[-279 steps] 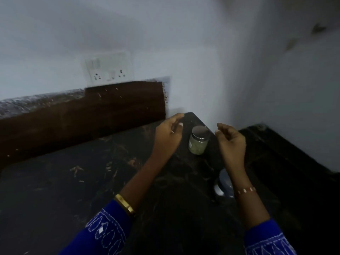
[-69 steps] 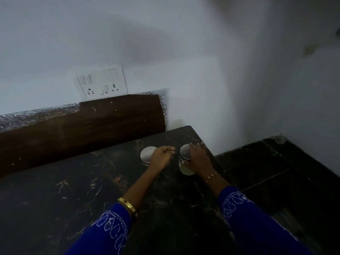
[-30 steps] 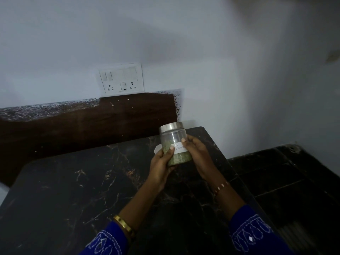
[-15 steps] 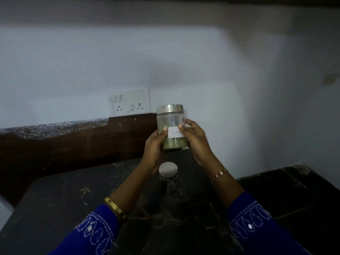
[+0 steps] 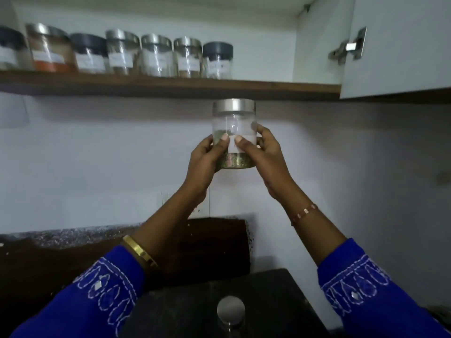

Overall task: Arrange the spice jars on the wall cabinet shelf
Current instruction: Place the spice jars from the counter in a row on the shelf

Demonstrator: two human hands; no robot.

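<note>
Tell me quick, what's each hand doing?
Left hand: closed on the herb jar.
Right hand: closed on the same jar.

Dim kitchen corner, lit from above and to the right. Plain white wall (image 5: 97, 167) running behind, shadowed beneath a dark wooden shelf edge (image 5: 170, 87). White cabinet interior above, with an open white cabinet door (image 5: 400, 45) at right carrying a metal hinge (image 5: 349, 47). Brown wooden backsplash panel (image 5: 207, 247) low on the wall, speckled stone strip (image 5: 61, 237) along its left. Black marbled tabletop (image 5: 268, 301) at the bottom.
</note>
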